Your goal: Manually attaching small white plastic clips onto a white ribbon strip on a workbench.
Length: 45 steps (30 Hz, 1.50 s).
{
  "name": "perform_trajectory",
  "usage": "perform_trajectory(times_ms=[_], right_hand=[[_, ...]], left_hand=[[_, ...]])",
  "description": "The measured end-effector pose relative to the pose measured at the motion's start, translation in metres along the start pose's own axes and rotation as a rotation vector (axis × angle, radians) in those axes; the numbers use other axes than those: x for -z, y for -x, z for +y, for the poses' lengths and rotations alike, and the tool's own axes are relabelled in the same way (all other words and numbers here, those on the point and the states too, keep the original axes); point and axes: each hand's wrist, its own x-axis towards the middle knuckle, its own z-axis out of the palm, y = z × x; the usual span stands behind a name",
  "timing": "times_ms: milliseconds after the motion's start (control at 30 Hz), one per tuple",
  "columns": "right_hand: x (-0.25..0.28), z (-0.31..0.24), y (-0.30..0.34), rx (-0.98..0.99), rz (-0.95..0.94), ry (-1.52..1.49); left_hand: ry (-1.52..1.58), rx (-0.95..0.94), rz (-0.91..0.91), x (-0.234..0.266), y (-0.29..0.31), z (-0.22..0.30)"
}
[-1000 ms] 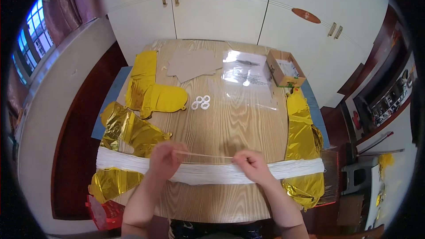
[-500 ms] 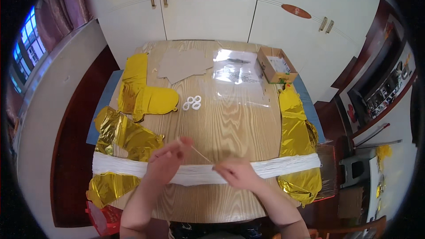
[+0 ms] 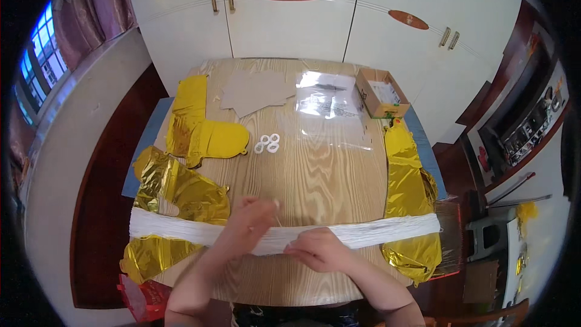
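**Both hands on the white string bundle, near edge of the table**

I see the white string bundle lying flat across the wooden table, long axis running left to right, spanning nearly the full width along the near edge. Both hands sit at its middle. My left hand lies over the bundle from the near-left, fingers curled as if pinching a single thin strand at the tips; hard to confirm the strand. My right hand rests on the bundle just right of it, fingers bent and pressing down; whether it grips anything I cannot tell. The hands are close together, about equally near the bundle.

The bundle looks soft, fibrous, matte, many fine threads laid parallel. Its ends lie over crinkled gold foil balloons: one set at the left, one at the right; shiny, creased, deflated. Farther from the bundle: small white plastic rings, a clear plastic sleeve, grey cardboard sheets, an open cardboard box.
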Motion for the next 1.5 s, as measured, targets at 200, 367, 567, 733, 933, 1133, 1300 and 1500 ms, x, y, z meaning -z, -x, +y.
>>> perform_trajectory(times_ms=[200,367,567,733,933,1133,1300,1500], right_hand=[[-0.005,0.011,0.001,-0.160,0.200,0.113],[-0.003,0.002,0.002,-0.042,0.087,-0.012],[-0.006,0.002,-0.001,-0.089,0.088,0.070],[-0.001,-0.004,0.003,-0.148,0.058,-0.084],[-0.012,0.004,0.002,-0.139,0.023,-0.008],[-0.007,0.002,0.004,-0.314,0.209,-0.114],[-0.008,0.000,0.003,-0.119,0.085,-0.059],[-0.009,-0.001,-0.002,-0.154,0.204,0.002]], left_hand=[[1.339,0.203,-0.302,0.008,0.020,-0.015],[0.403,0.098,-0.165,0.000,0.001,0.010],[1.066,0.444,-0.178,0.003,0.008,0.020],[0.418,0.050,-0.293,0.002,0.005,0.003],[0.840,0.335,-0.165,0.000,0.010,0.013],[0.806,0.222,-0.434,0.003,0.013,0.003],[0.537,0.234,-0.102,-0.011,0.010,0.001],[0.934,0.217,-0.375,0.003,0.012,0.016]])
